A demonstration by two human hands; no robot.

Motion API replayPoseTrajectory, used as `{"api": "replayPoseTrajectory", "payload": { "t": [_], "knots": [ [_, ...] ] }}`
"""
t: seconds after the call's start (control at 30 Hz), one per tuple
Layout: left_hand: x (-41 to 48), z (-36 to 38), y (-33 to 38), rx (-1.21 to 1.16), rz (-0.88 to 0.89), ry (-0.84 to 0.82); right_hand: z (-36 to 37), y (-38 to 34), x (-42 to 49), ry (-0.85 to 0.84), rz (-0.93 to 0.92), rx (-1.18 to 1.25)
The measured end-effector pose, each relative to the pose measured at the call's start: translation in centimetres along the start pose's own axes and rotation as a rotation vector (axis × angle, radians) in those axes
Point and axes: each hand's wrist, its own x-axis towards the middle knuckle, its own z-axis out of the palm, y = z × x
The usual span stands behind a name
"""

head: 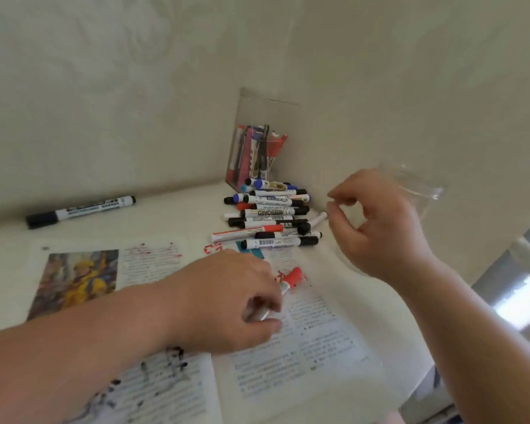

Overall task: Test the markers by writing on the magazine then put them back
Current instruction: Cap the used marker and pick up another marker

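An open magazine (303, 356) lies on the white table, with red scribbles near its top and black scribbles at the lower left. My left hand (227, 298) grips a red marker (294, 276) over the right page, its red end pointing up and to the right. A pile of several markers (270, 215) with black, blue and red caps lies just beyond the magazine. My right hand (377, 221) hovers to the right of the pile. Its thumb and forefinger are slightly apart with nothing between them, close to a white marker (318, 218) at the pile's edge.
A clear holder (257, 142) with more pens stands in the corner where the two walls meet. A single black marker (80, 209) lies at the back left along the wall. A clear plastic piece (416, 185) shows behind my right hand. The table's edge runs down the right.
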Motion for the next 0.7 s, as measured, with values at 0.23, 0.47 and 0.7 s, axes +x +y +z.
{"api": "replayPoseTrajectory", "payload": {
  "t": [0.23,0.47,0.7],
  "knots": [
    [0.5,-0.6,-1.7,-0.120,-0.352,0.244,2.4,-1.8,2.4,-0.872,0.062,0.073],
    [1.0,-1.3,-3.1,-1.004,-0.359,0.775,6.3,-2.6,3.9,-0.872,0.090,0.162],
    [0.6,-0.2,-4.3,-0.789,-0.333,0.468,8.5,-2.1,0.9,-0.459,0.623,1.223]
  ]
}}
